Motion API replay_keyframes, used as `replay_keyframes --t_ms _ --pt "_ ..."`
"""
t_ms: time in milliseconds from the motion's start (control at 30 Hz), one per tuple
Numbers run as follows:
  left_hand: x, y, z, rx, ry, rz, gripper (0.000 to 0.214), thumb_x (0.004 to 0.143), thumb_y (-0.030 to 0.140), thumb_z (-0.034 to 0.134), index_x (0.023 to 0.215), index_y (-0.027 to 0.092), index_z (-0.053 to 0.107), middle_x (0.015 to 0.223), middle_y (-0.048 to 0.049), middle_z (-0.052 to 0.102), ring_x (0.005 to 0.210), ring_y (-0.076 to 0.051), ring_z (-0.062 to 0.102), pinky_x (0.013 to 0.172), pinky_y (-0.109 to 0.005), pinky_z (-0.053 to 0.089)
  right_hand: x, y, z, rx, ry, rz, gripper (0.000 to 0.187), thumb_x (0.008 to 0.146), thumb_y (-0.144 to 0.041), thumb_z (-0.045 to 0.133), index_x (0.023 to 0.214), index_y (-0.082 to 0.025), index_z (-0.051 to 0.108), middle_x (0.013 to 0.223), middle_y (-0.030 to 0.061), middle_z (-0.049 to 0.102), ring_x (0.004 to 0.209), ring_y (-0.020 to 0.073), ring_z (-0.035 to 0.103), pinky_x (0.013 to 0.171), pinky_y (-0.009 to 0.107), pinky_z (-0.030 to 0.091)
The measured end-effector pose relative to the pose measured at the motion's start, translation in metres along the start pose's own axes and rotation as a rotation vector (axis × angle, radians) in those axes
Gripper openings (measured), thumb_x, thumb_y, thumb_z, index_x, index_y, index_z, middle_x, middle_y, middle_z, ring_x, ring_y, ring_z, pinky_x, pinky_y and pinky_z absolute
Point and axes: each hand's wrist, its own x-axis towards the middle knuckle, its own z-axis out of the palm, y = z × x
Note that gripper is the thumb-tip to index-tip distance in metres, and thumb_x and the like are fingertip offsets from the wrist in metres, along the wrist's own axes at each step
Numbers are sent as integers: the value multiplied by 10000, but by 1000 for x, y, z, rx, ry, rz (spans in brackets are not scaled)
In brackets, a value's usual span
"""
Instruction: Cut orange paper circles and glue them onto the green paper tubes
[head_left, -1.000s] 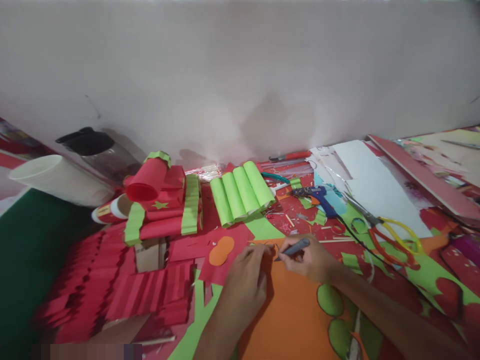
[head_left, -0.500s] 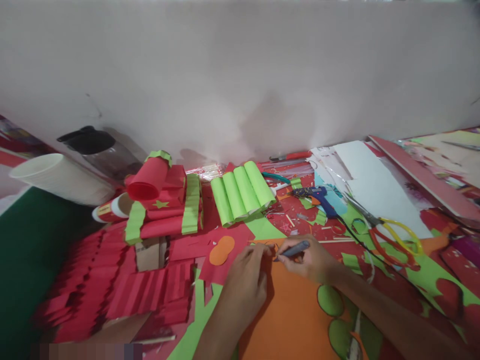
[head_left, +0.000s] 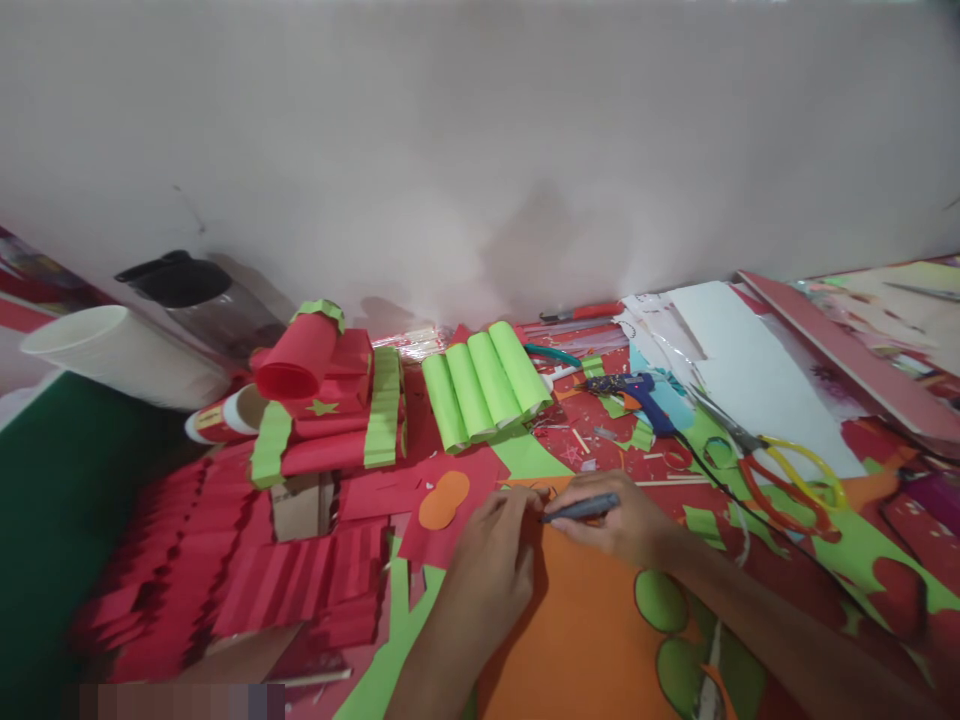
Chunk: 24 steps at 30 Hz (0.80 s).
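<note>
An orange sheet of paper (head_left: 574, 620) lies under both my hands. My right hand (head_left: 630, 528) is closed round a grey marker (head_left: 589, 508), held tilted with its tip down at the sheet near its top edge. My left hand (head_left: 496, 555) rests at the sheet's upper left, its fingers bent and pressed together close to the marker tip; what they pinch, if anything, is hidden. Dark drawn lines show partly above the hands. Green paper circles with dark outlines (head_left: 661, 600) lie by the sheet's right side. Left of my left hand are overlapping orange paper circles (head_left: 444, 500).
Green paper rolls (head_left: 486, 388) stand behind my hands. To their left sits a red paper model (head_left: 322, 400), with pleated red paper (head_left: 300, 585) in front. At right lie a blue glue gun (head_left: 641, 395), scissors (head_left: 795, 485) and white sheets (head_left: 765, 380).
The marker tip has moved slightly left, toward my left fingers, and the marker lies a little flatter. My left hand has stayed in place.
</note>
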Motion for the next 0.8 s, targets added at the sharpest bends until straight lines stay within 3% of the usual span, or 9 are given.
replay_keyframes --t_ms 567,800 --pt "1 3 -1 -14 1 -2 475 671 -73 404 1021 224 527 1096 -62 661 1047 -227 609 855 -331 499 -1 -1 0 40 7 67 138 814 -304 747 924 -227 781 814 5 738 672 129 625 609 206 454" --pt "0 1 0 2 -1 7 438 702 -67 398 1008 225 511 1072 -58 660 1020 -229 608 820 -328 498 -4 -2 -2 34 1 136 118 816 -219 668 911 -197 735 637 -31 610 521 91 470 477 193 338"
